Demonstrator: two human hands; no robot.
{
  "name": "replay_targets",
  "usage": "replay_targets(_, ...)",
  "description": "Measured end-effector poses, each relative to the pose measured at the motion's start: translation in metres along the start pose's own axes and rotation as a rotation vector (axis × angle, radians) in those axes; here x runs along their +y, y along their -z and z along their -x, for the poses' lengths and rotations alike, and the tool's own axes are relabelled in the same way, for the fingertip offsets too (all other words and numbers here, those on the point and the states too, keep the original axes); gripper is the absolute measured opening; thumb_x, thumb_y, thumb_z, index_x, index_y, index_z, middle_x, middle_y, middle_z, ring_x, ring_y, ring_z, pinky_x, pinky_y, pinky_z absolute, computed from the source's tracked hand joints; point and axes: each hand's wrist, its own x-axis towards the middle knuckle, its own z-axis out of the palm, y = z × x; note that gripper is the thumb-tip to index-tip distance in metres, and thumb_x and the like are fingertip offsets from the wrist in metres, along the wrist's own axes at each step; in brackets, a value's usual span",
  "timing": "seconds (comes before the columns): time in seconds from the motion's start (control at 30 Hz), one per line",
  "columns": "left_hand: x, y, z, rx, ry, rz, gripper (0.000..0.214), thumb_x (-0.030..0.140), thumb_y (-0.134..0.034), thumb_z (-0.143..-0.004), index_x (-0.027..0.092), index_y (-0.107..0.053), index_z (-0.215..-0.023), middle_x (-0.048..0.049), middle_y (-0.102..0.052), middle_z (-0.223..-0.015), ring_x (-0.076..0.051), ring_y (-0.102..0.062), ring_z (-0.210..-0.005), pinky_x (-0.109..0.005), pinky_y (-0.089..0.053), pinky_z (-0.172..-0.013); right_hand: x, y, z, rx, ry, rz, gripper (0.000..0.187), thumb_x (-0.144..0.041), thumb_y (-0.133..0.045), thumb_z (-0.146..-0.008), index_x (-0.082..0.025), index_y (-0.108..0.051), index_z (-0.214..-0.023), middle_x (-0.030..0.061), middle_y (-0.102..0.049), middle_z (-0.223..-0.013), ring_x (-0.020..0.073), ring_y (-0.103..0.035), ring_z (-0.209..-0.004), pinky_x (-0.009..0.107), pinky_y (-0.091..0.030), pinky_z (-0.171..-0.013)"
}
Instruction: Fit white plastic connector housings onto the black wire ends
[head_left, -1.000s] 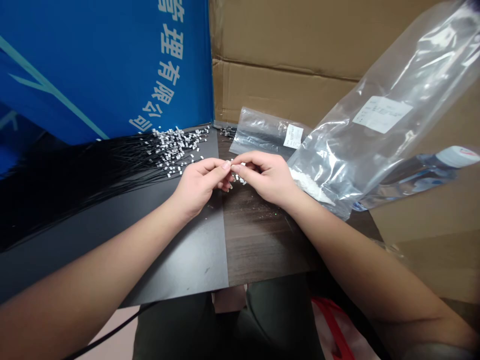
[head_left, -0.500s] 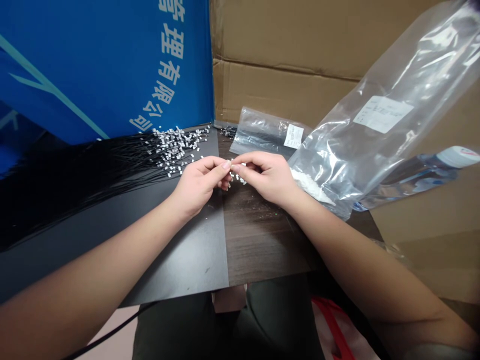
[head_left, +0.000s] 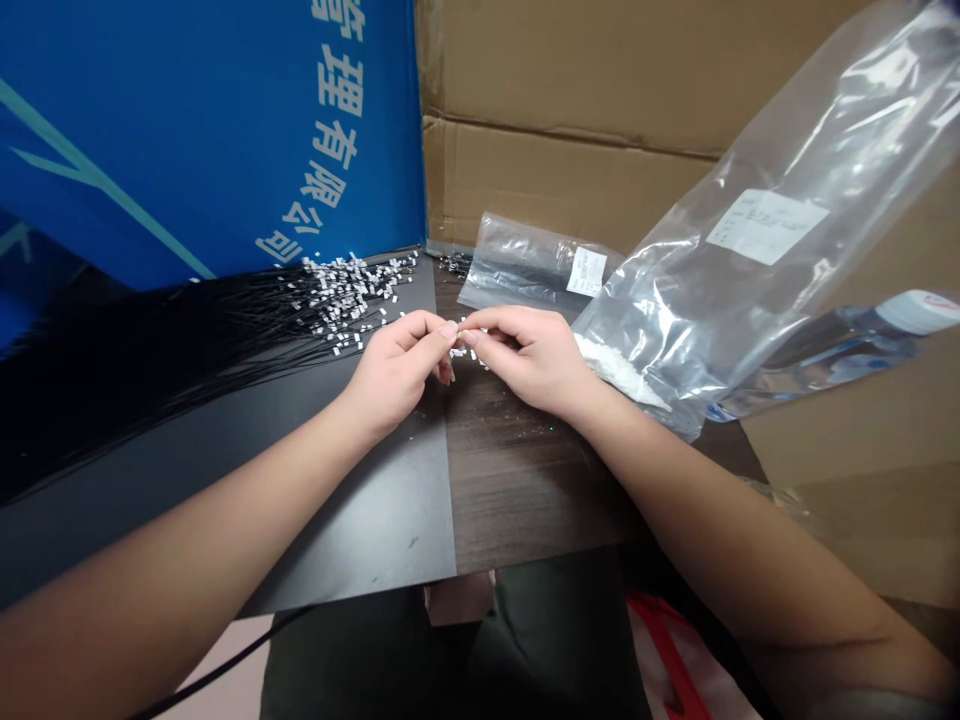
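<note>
My left hand (head_left: 401, 368) and my right hand (head_left: 529, 355) meet fingertip to fingertip above the table. Thumb and forefinger are pinched together on each. Whatever sits between the tips is too small and too covered to make out. Small white pieces (head_left: 480, 357) lie on the wood just behind and below the fingers. To the left of my left hand spreads a large bundle of thin black wires (head_left: 187, 320), whose right ends carry many small white connectors (head_left: 349, 285).
Behind my hands lies a clear labelled bag (head_left: 517, 265). A bigger clear bag (head_left: 675, 290) holding white pieces leans at the right, beside a water bottle (head_left: 840, 350). A blue panel (head_left: 225, 120) and cardboard (head_left: 570, 80) rise behind the table (head_left: 517, 490).
Both hands stay pinched together at nearly the same spot, with only tiny finger shifts. The whole view has slid very slightly left.
</note>
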Motion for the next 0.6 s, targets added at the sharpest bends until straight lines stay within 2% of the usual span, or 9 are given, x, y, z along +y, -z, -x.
replay_targets(0.27,0.0021,-0.0015,0.0007,0.017,0.038,0.04,0.026,0.043,-0.081,-0.09,0.021,-0.07,-0.082,0.0015,-0.064,-0.066,-0.013,-0.059,-0.06,-0.026,-0.05,-0.061,-0.0004,0.0001,-0.0001,-0.008,0.011,-0.028,0.018,-0.026,-0.066,-0.104,-0.02,-0.083,-0.104,0.001,-0.081,-0.09,0.0124,-0.063,-0.071,0.027,-0.048,-0.072)
replay_targets(0.6,0.0018,-0.0022,0.0006,0.021,0.033,0.006,0.034,0.05,-0.084,-0.088,0.021,-0.07,-0.08,0.0001,-0.064,-0.067,-0.013,-0.059,-0.061,-0.027,-0.05,-0.061,0.0014,0.0002,-0.0005,-0.011,-0.062,-0.01,0.017,-0.034,-0.07,-0.101,-0.022,-0.082,-0.1,-0.0005,-0.072,-0.078,0.0129,-0.054,-0.065,0.029,-0.044,-0.069)
